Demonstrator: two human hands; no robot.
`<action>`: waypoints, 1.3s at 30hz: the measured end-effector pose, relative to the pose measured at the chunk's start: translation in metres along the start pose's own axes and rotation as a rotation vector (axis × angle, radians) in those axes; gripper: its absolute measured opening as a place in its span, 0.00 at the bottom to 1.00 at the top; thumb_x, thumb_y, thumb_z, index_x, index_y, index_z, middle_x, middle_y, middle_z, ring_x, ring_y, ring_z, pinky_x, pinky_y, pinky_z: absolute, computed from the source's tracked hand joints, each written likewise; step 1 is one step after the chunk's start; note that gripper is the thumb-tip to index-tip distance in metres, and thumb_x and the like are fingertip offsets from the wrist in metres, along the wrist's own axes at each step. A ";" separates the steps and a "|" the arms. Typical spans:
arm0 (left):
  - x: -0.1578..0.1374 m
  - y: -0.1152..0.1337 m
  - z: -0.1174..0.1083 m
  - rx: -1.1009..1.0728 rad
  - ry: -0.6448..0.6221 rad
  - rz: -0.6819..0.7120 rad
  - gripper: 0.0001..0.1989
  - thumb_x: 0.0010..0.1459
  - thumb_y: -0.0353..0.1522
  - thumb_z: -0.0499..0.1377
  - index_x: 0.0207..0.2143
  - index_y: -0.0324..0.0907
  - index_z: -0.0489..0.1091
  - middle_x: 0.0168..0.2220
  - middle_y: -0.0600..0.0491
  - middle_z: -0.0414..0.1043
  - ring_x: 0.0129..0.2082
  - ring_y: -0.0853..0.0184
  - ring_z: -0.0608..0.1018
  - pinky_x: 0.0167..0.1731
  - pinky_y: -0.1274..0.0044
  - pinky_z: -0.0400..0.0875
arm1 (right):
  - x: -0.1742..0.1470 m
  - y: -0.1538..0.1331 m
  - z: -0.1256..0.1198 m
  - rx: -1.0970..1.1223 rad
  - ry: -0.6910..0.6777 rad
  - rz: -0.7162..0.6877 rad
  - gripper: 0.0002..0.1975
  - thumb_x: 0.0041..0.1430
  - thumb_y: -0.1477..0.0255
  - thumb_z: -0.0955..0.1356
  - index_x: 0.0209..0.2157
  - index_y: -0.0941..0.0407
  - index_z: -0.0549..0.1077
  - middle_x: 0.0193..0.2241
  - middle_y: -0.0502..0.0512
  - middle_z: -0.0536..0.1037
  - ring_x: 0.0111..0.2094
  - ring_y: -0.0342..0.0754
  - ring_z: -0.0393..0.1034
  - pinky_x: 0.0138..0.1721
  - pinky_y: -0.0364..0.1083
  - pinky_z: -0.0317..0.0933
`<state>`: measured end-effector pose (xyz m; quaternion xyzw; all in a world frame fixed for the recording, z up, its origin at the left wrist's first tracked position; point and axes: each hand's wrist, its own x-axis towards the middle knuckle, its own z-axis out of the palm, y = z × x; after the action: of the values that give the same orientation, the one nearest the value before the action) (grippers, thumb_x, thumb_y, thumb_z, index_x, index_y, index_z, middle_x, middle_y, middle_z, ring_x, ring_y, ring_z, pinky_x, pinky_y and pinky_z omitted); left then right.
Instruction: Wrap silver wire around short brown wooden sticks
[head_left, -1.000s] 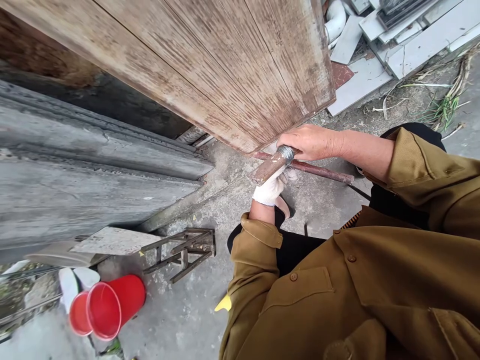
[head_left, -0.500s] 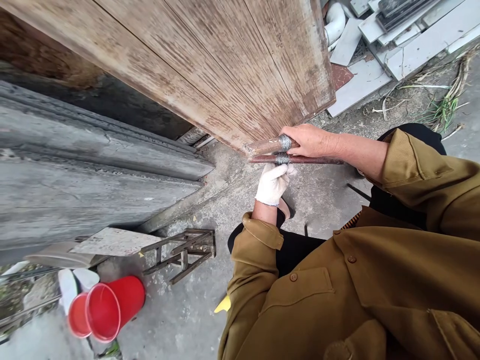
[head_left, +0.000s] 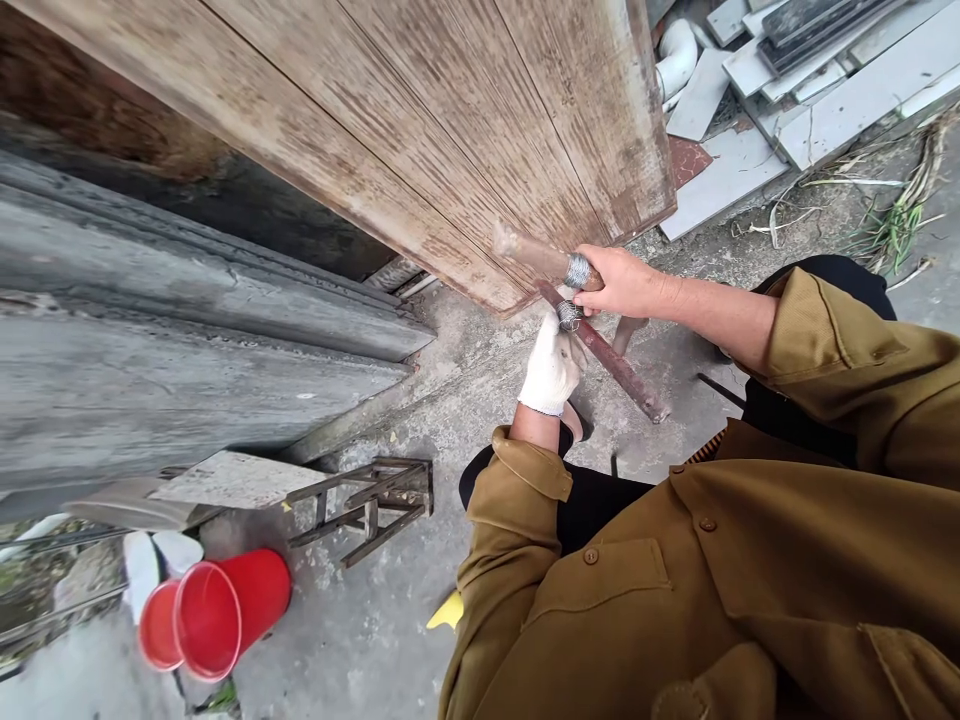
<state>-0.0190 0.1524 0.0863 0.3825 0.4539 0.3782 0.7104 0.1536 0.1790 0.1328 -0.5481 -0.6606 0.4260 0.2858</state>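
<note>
Two short wooden sticks, each wound with thin silver wire, are in my hands. My right hand (head_left: 626, 283), bare, is closed around the paler stick (head_left: 536, 252) just behind its wire winding (head_left: 578, 270). A white knitted glove covers my left hand (head_left: 551, 370), whose fingers are closed at the reddish-brown stick (head_left: 619, 368), beside that stick's wire winding (head_left: 569, 316). The sticks are at an angle to each other, the reddish one slanting down to the right. My left fingertips are partly hidden behind the stick and wire.
A weathered plank door (head_left: 450, 120) stands just ahead. To the left are a grey wall (head_left: 150, 370), a small wooden stool frame (head_left: 371, 505) and red buckets (head_left: 259, 600). Broken tiles (head_left: 731, 180) and a white pipe (head_left: 677, 60) lie at the upper right.
The sticks lay nearly parallel, side by side; now they are turned apart, the reddish one's right end swung down toward me and the paler one's left end raised.
</note>
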 end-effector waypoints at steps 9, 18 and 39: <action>-0.005 0.005 0.002 0.012 0.045 0.245 0.28 0.60 0.47 0.62 0.61 0.55 0.61 0.57 0.50 0.71 0.59 0.58 0.73 0.56 0.63 0.72 | 0.000 -0.001 0.009 0.505 0.064 0.133 0.11 0.54 0.79 0.68 0.34 0.53 0.61 0.23 0.45 0.74 0.24 0.45 0.73 0.30 0.48 0.71; -0.007 0.008 -0.003 0.381 0.274 0.553 0.16 0.65 0.43 0.58 0.51 0.47 0.68 0.54 0.49 0.69 0.58 0.63 0.72 0.63 0.67 0.62 | 0.003 -0.013 0.019 0.617 0.101 0.172 0.11 0.50 0.77 0.69 0.33 0.53 0.62 0.22 0.47 0.75 0.26 0.47 0.74 0.33 0.49 0.72; 0.002 0.012 0.004 -0.192 0.127 0.310 0.21 0.60 0.49 0.60 0.50 0.49 0.66 0.52 0.50 0.74 0.50 0.61 0.79 0.50 0.65 0.74 | 0.017 -0.008 0.028 0.839 0.165 0.147 0.12 0.50 0.76 0.71 0.32 0.53 0.64 0.22 0.46 0.72 0.25 0.44 0.72 0.34 0.48 0.72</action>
<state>-0.0170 0.1578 0.0972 0.3538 0.3954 0.5478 0.6468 0.1223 0.1882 0.1256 -0.4624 -0.3645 0.6316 0.5044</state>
